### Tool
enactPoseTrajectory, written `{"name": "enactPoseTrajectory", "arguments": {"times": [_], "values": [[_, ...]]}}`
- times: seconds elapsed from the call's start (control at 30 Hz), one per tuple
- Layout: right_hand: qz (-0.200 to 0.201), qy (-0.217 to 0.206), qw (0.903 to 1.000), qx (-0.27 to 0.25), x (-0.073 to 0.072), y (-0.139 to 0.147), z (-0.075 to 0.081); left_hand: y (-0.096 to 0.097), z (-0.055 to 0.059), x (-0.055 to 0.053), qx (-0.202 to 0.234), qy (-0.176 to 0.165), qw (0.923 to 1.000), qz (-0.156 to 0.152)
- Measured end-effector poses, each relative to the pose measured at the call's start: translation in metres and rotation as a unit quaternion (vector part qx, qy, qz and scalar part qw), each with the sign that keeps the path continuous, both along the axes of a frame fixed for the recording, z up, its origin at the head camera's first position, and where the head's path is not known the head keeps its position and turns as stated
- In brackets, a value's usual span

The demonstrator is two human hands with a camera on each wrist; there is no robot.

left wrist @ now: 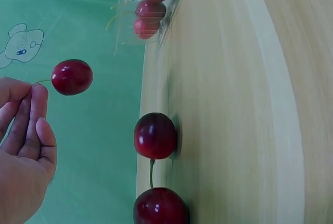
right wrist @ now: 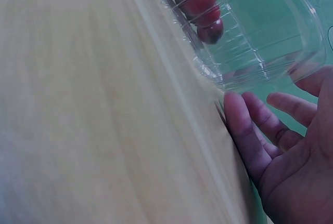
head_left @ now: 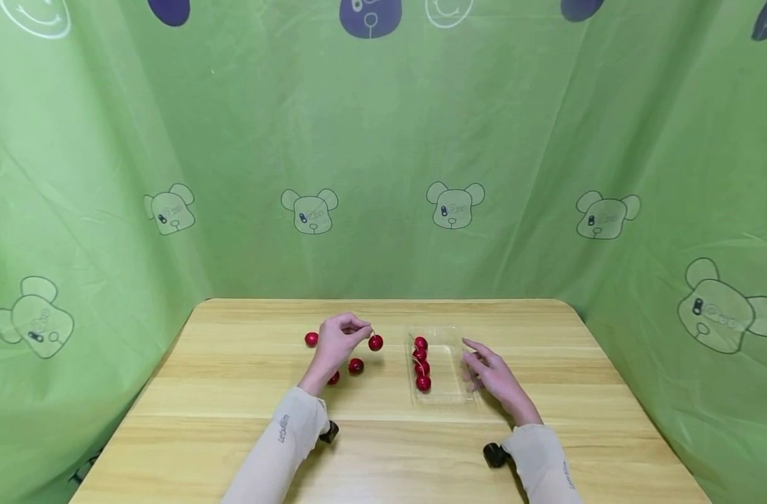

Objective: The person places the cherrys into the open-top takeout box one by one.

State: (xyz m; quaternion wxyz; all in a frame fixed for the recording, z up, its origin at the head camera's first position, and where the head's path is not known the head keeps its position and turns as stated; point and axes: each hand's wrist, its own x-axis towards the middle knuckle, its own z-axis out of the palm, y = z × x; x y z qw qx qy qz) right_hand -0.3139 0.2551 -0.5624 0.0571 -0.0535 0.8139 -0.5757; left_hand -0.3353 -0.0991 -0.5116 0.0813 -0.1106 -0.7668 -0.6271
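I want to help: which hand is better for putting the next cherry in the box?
Probably the left hand: it pinches a cherry by its stem. The right hand holds no cherry; it's at the clear box, on its right side.

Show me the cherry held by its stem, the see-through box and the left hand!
Held cherry (left wrist: 72,77), left wrist view: middle of its red skin.
See-through box (head_left: 447,367), head view: its bare floor.
Left hand (head_left: 337,343), head view: back of the hand.

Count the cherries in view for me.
8: four cherries in the clear tray, one cherry hanging from the left hand, three loose cherries on the table; more may be hidden.
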Motion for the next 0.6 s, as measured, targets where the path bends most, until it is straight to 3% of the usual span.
{"name": "enactPoseTrajectory", "arguments": {"times": [0.4, 0.6], "values": [[0.006, 0.0, 1.0, -0.005, 0.002, -0.002, 0.003, 0.014, -0.001, -0.001, -0.007, 0.028, 0.9996, -0.006], [0.012, -0.001, 0.9999, -0.011, 0.003, -0.003, 0.003, 0.023, -0.002, -0.002, -0.006, 0.02, 0.9997, -0.012]]}}
